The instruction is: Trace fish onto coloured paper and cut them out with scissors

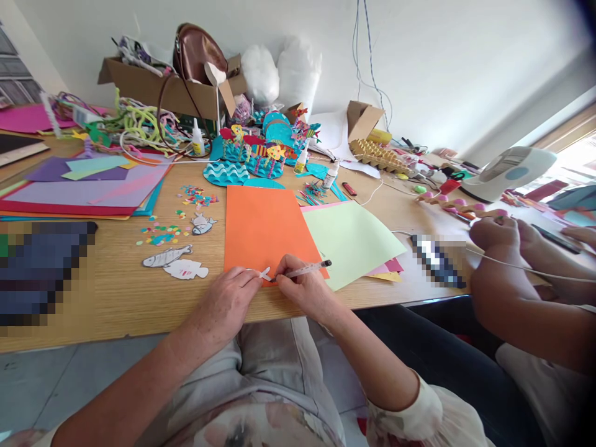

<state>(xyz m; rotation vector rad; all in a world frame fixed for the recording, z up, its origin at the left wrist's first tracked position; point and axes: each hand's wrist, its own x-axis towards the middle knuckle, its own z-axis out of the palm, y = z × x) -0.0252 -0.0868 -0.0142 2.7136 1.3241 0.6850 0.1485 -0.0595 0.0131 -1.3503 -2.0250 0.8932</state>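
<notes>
Wooden table [112, 310], smooth orange paper [263, 226]

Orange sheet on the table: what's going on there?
A person bends both hands to the near edge of the orange sheet. The left hand keeps its fingers on a small white cutout, mostly hidden by them, while the right hand holds a pen, tip down beside it. Three paper fish lie to the left, and a pale green sheet to the right. Further right are another person's hands.
</notes>
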